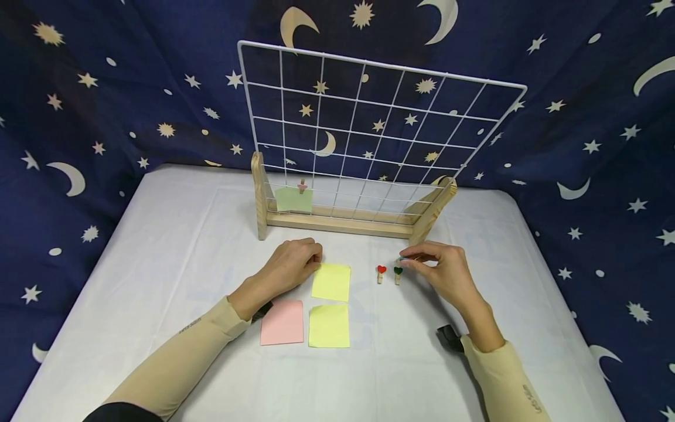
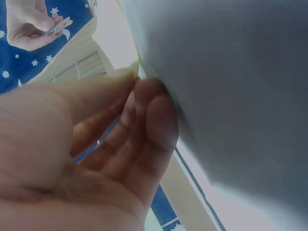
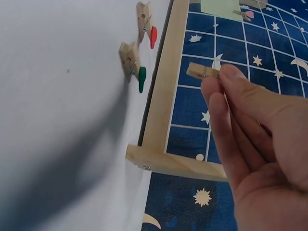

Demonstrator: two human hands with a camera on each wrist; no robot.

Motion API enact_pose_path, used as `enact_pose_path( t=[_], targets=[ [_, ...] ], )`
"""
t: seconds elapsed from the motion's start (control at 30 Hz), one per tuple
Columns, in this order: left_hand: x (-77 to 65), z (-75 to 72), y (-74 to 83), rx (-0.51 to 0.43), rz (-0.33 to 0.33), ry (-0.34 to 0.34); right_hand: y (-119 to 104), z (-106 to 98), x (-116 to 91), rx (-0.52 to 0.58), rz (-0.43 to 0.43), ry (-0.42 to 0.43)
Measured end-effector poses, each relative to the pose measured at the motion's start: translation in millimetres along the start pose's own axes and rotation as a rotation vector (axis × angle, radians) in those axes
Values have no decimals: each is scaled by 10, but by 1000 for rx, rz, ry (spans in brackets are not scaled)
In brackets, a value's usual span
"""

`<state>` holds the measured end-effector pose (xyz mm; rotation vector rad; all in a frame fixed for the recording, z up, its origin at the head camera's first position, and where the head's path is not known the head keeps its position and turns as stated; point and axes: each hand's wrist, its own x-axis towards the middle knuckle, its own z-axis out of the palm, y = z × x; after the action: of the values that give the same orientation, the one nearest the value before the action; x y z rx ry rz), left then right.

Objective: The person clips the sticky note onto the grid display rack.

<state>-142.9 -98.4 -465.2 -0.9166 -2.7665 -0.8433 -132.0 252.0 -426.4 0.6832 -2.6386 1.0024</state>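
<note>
My left hand [image 1: 295, 264] pinches the upper left corner of a yellow sticky note [image 1: 332, 282] between thumb and fingertips. In the left wrist view, the bright sheet [image 2: 115, 36] runs up from the fingertips. A second yellow note [image 1: 329, 326] and a pink note [image 1: 282, 323] lie nearer the front. Over the table to the right, my right hand [image 1: 440, 269] holds a small wooden clothespin [image 3: 203, 71] by one end, with a bit of blue at the fingertips in the head view. Beside it lie two more clothespins, one with a red heart [image 1: 381, 269], one with a green heart [image 1: 398, 271].
Behind the hands stands a white wire grid [image 1: 369, 105] in a wooden base [image 1: 337, 224]. A green note [image 1: 293, 200] hangs low on its left side, clipped by a clothespin with a pink heart [image 1: 302, 187]. A dark blue star-patterned cloth [image 1: 132, 105] surrounds the white table [image 1: 211, 217].
</note>
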Motion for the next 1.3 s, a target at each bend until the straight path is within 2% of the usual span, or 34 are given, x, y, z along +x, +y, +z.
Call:
enact_pose_path(
  t=[0.4,0.8,1.07,1.3],
  targets=[
    [52,-79,-3,4,0,106,-113,23,109,-29,-49,90],
    [130,-152,-12,-28,17,176,-237,52,223,-40,-72,95],
    [164,-271,-43,-39,-7,197,-337,122,411,-27,-111,96],
    [226,-355,-62,-51,0,211,-426,166,605,-40,-146,136]
  ],
)
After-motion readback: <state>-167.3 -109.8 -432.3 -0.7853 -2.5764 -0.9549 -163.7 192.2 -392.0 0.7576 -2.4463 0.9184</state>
